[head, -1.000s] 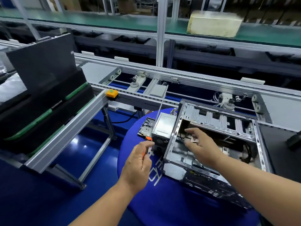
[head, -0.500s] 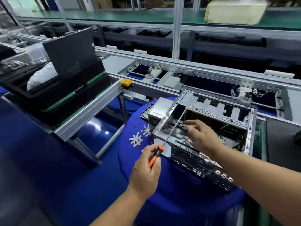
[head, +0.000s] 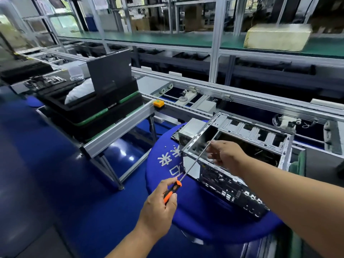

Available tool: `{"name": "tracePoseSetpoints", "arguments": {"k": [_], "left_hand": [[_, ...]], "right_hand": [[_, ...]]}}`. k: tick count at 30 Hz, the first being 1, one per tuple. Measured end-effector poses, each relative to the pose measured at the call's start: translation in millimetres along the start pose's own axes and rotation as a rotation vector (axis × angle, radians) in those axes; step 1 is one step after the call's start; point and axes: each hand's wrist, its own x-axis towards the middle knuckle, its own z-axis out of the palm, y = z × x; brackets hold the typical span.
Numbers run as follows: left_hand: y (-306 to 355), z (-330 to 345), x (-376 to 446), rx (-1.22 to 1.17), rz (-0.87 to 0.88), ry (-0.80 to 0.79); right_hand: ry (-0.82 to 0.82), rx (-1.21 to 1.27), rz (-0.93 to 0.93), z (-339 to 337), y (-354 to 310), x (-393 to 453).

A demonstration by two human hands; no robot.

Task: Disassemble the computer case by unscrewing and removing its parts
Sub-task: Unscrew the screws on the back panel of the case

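Quick update on the teardown: a second ago my screwdriver (head: 186,171) was held upright off to the side, now I've swung it over so the long shaft runs up across the open corner of the computer case (head: 236,161), tip pointing into the inside. My view has also drifted up and left, so the case now sits lower right. To me that means I'm lining up on the next screw inside, not pulling a part out yet.

The case lies on its side on the round blue bench (head: 195,207), open face up, with the power supply (head: 191,130) already out and sitting just behind its left corner. A few loose screws (head: 169,146) lie on the bench nearby.

My left hand (head: 158,207) is wrapped around the orange and black handle, wrist low, arm reaching in from the bottom. My right hand (head: 226,155) reaches over the case rim with fingers loosely bent near the shaft; it's blurred, so I can't tell if it's holding anything.
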Motion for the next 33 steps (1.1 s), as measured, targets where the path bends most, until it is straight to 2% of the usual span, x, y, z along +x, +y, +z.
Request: {"name": "tracePoseSetpoints", "arguments": {"k": [2, 5, 8, 12, 19, 33], "left_hand": [[-2, -8, -16, 0.013, -0.02, -0.004], [-6, -18, -41, 0.028, -0.049, -0.011], [-11, -22, -63, 0.022, -0.076, -0.006], [-13, -19, -88, 0.018, -0.11, 0.006], [-8, -21, -103, -0.078, -0.193, 0.001], [-11, -16, -104, -0.207, -0.403, 0.129]], "right_hand": [[0.024, -0.103, -0.022, 5, 6, -7], [0.034, -0.474, -0.167, 13, 18, -20], [0.017, -0.733, -0.237, 20, 29, -34], [0.116, -1.089, -0.328, 20, 41, -42], [0.151, -1.029, -0.316, 12, 45, -31], [0.057, -1.243, -0.393, 7, 61, 5]]}}
